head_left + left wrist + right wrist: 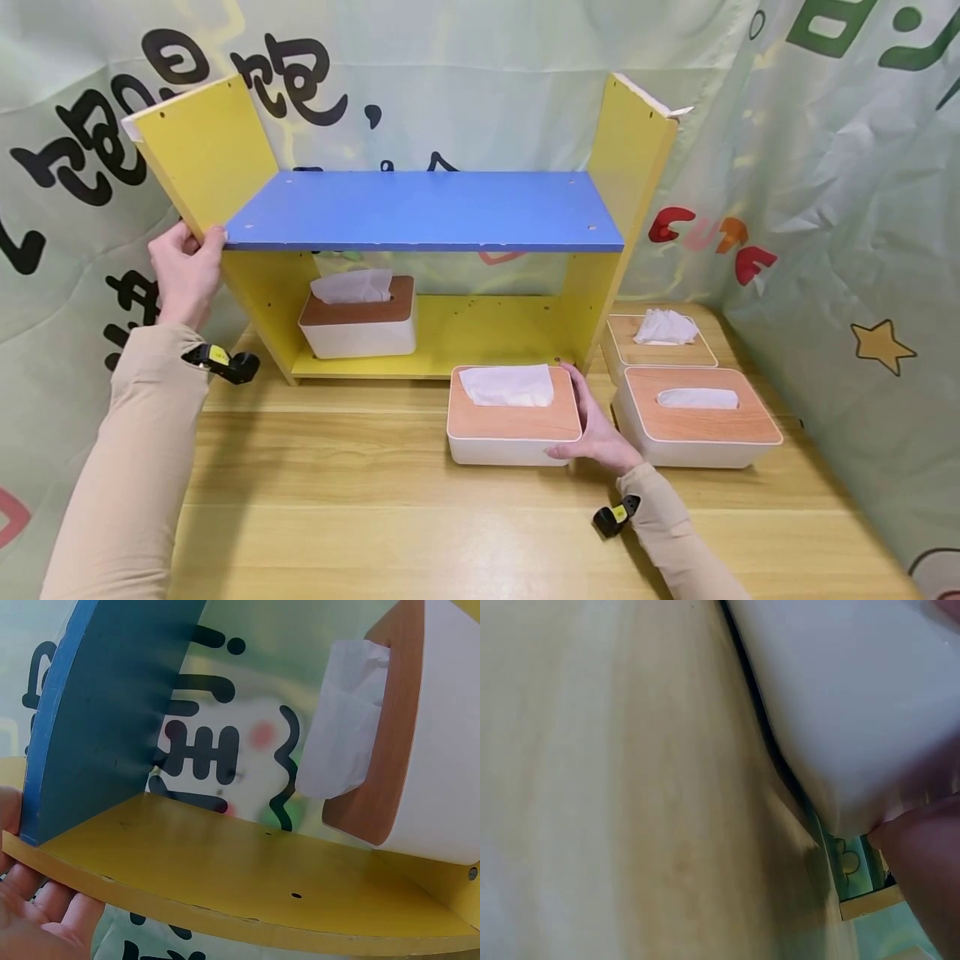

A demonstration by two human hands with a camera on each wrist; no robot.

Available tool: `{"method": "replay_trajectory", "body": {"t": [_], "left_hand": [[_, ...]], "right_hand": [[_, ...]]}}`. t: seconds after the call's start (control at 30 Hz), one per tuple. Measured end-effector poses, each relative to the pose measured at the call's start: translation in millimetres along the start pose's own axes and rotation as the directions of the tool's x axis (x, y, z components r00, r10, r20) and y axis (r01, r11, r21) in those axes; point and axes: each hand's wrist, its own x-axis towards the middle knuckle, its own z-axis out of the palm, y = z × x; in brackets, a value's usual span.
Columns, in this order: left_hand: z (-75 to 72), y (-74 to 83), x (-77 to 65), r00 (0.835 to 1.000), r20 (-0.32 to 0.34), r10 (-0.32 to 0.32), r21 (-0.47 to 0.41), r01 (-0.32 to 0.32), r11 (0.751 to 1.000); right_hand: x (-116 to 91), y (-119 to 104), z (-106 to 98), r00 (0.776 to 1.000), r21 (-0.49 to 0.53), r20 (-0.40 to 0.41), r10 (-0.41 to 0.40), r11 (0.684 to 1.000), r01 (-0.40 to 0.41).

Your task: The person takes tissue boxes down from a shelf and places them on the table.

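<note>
My left hand (pixel 186 268) grips the front edge of the yellow side panel (pixel 202 158) of a small shelf, beside the end of its blue board (pixel 427 212). In the left wrist view, the fingers (pixel 52 900) curl around that yellow panel. With thumb and fingers spread around its right end, my right hand (pixel 597 427) holds a white tissue box (pixel 510 452) with a wood-look lid, in front of the shelf. A tissue sticks out of the lid. The right wrist view shows the box's white side (pixel 855 697) close up, near the tabletop.
Another tissue box (pixel 358 337) stands on the left of the yellow bottom board (pixel 487 333). Two more boxes, one nearer (pixel 701 454) and one behind it (pixel 618 350), stand right of the shelf on the wooden table (pixel 360 517). A printed curtain (pixel 480 83) hangs behind.
</note>
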Motion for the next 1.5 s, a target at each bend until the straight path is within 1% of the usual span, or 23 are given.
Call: {"method": "replay_trajectory", "body": {"t": [0.23, 0.53, 0.83, 1.13, 1.37, 1.5], "left_hand": [[-0.4, 0.7, -0.9, 1.000, 0.004, -0.003, 0.016, 0.003, 1.000], [-0.3, 3.0, -2.8, 1.000, 0.003, 0.009, 0.031, -0.009, 0.999], [-1.2, 1.7, -1.7, 1.000, 0.006, 0.002, 0.036, -0.002, 0.999], [-1.0, 1.7, -1.5, 1.000, 0.006, 0.001, 0.032, -0.001, 0.999], [-0.7, 2.4, -1.9, 1.000, 0.006, -0.002, -0.006, 0.002, 1.000], [-0.9, 1.3, -1.6, 1.000, 0.008, 0.001, -0.006, -0.001, 1.000]], "right_hand": [[-1.2, 0.8, -1.1, 1.000, -0.015, 0.006, 0.017, 1.000, -0.017], [-1.6, -0.2, -2.4, 1.000, -0.033, 0.011, 0.017, 0.999, -0.016], [-1.7, 4.1, -4.5, 1.000, -0.071, 0.008, 0.018, 0.997, -0.018], [-2.5, 1.8, -3.7, 0.999, -0.057, 0.014, 0.031, 0.998, -0.030], [-2.5, -0.2, -3.7, 0.999, -0.053, 0.022, 0.025, 0.998, -0.024], [-2.6, -1.3, -3.6, 0.999, -0.063, 0.026, 0.023, 0.998, -0.022]]}}
